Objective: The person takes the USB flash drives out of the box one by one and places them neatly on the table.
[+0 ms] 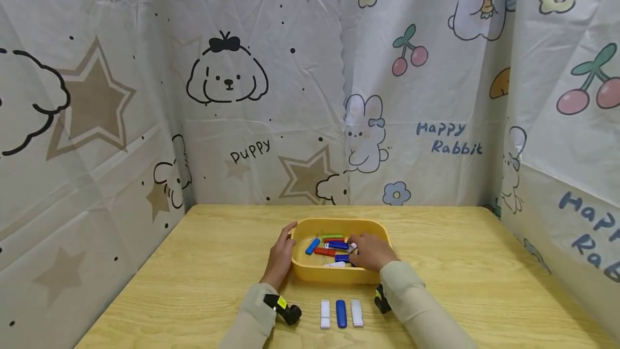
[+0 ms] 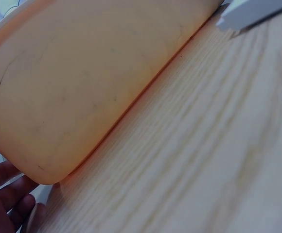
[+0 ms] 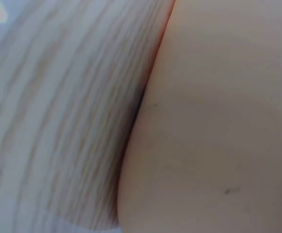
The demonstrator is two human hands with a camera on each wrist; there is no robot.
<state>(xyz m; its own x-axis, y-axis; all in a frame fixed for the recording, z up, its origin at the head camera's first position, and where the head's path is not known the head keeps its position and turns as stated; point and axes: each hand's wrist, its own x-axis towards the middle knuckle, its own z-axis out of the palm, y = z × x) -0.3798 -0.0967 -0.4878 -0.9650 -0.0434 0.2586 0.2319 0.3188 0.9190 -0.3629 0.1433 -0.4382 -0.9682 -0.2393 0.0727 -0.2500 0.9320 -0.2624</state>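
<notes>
A yellow plastic bin [image 1: 334, 275] stands on the table with several USB sticks in it: blue, red, green and white. My left hand [image 1: 280, 257] rests along the bin's left side, and its fingertips reach up by the rim. In the left wrist view, its fingers [image 2: 15, 191] lie at the bin's lower corner. Over the right wall, my right hand [image 1: 372, 252] reaches into the bin. Its fingers are bent down at a pale USB stick [image 1: 352, 248]; I cannot tell whether they pinch it. The right wrist view shows only the bin's outer wall [image 3: 209, 121] and the table.
In front of the bin, a white USB stick [image 1: 325, 314], a blue one [image 1: 341, 314] and another white one [image 1: 357, 313] lie side by side in a row. The wooden table [image 1: 194, 284] is bordered by a printed curtain [image 1: 261, 123] at the back and sides.
</notes>
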